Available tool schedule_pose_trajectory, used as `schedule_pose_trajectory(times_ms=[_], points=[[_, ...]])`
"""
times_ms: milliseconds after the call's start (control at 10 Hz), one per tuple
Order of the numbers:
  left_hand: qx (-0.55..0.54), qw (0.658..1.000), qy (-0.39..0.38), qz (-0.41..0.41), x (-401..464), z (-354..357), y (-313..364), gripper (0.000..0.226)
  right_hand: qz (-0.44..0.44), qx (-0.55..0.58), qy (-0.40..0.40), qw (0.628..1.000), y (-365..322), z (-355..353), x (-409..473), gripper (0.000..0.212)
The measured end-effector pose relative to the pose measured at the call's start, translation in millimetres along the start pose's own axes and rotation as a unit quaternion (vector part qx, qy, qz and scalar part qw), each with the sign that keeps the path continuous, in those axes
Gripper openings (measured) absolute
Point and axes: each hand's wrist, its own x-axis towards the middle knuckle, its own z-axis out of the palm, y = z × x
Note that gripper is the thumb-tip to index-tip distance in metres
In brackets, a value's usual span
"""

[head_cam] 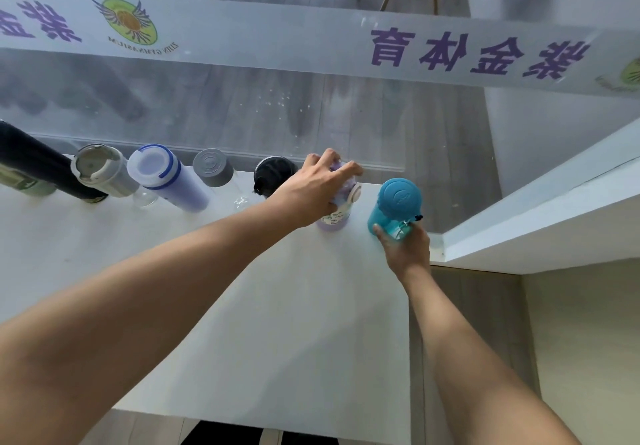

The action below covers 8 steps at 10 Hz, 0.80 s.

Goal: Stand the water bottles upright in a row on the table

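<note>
1. Fingers of your left hand (320, 185) wrap over the top of the lilac bottle (337, 217), thumb low on its near side, fingertips curled past the far edge of the cap; the grasp is closed on it.
2. Your right hand (405, 250) clasps the teal bottle (398, 205) low on its body, thumb on the left side, the other fingers hidden behind it; the round teal lid faces up at you.
3. Both bottles stand upright on the white table (242, 306), close beside each other near its far right corner, the teal one rightmost.
4. Just left of the lilac bottle, partly behind your left hand, stands a black-lidded bottle (273, 174).
5. Further left along the table's far edge the row goes on: a clear bottle with a grey cap (213, 167), a pale violet bottle with a white-and-blue lid (162, 174), a bottle with a grey-and-cream lid (100, 169), and a tall black bottle (41, 164) at the left margin. The wide lens makes them lean outward, so you cannot tell how straight each one stands.
6. Behind the row runs a glass panel (311, 115) with a frosted band bearing purple characters and a winged emblem.
7. To the right, a white ledge (536, 223) meets the table's corner.
</note>
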Motion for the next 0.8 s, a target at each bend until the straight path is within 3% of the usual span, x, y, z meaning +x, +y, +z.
schedule_pose_trajectory(times_ms=[500,700,800], points=[[0.002,1.000,0.021,-0.015,-2.8,6.0,7.4,0.070,0.034,-0.021,-0.004,0.999,0.6,1.5,3.8,0.063],[0.035,0.999,0.021,-0.009,-7.5,-0.1,6.1,0.089,0.003,0.027,-0.006,1.000,0.2,-17.0,-5.7,0.095],[0.041,0.998,0.052,0.000,-17.5,-4.7,11.9,0.080,-0.022,0.011,0.037,0.999,-9.2,-34.6,-24.1,0.095]])
